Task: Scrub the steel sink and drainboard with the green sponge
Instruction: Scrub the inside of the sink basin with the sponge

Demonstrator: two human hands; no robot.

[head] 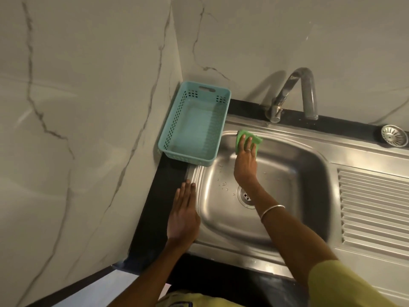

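Sponge (pixel 249 140) is sitting under my right hand (pixel 245 160) now, fingers laid long and flat over it, pressing it into the far-left corner of the sink (pixel 276 173), just below the rim and in front of the tap (pixel 294 94). That grip is not clenching anything; it is a flat press, palm riding down the basin's back wall. My left hand (pixel 183 213) is resting released, fingers straight, on the sink's left rim where the steel is meeting the dark table (pixel 152 209), and I am leaning on it for balance.

To do this corner well, I am thinking short strokes that follow the curve, keeping weight through the fingertips so the sponge edge is reaching the seam under the rim. Then I would be working down the wall towards the drain (pixel 246 197), where a few water drops are lying.

The ribbed drainboard (pixel 374 209) on the right is looking untouched as far as I can judge. A loose strainer (pixel 394 135) is sitting at the back near it. A teal basket (pixel 194 125) is standing on the corner, overlapping the sink's left rim, so it may need shifting. Marbled walls (pixel 88 107) are closing in left and behind.
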